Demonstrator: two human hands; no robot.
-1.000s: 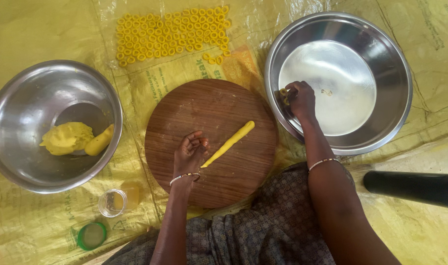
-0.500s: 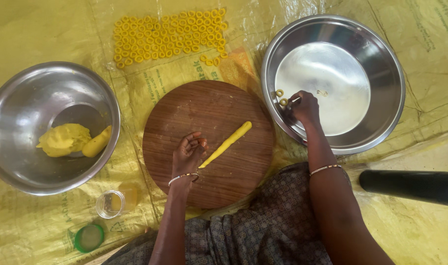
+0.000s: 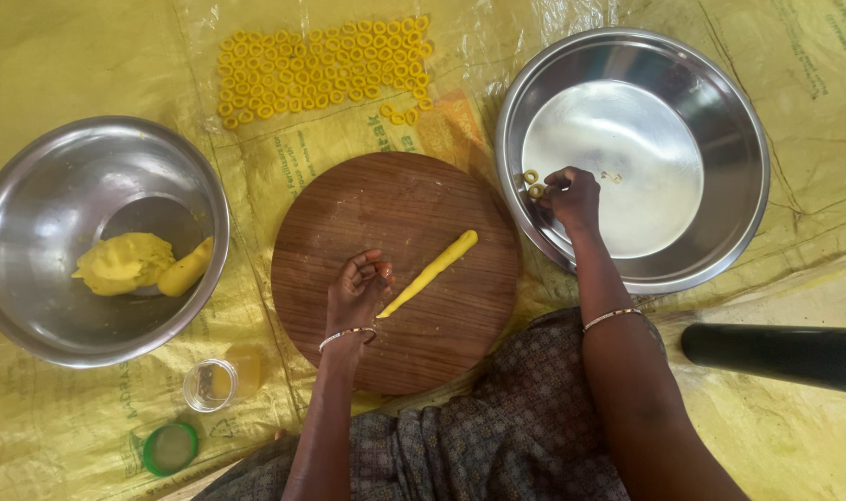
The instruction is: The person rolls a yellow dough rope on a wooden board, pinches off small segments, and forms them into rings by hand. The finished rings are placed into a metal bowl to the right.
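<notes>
Nearest, the left hand (image 3: 358, 289) rests half-curled and empty on the round wooden board (image 3: 349, 213), just beside a thin rope of yellow dough (image 3: 430, 273) not yet cut. The right hand (image 3: 568, 197) reaches into the steel basin (image 3: 738, 121), fingers pinched on a small dough ring (image 3: 537, 190); only a few rings lie there. A lump of dough (image 3: 124, 263) waits in the left bowl (image 3: 33, 306). Farthest, many finished rings (image 3: 321, 70) lie in rows on the yellow sheet (image 3: 70, 56), so much is done, more remains.
</notes>
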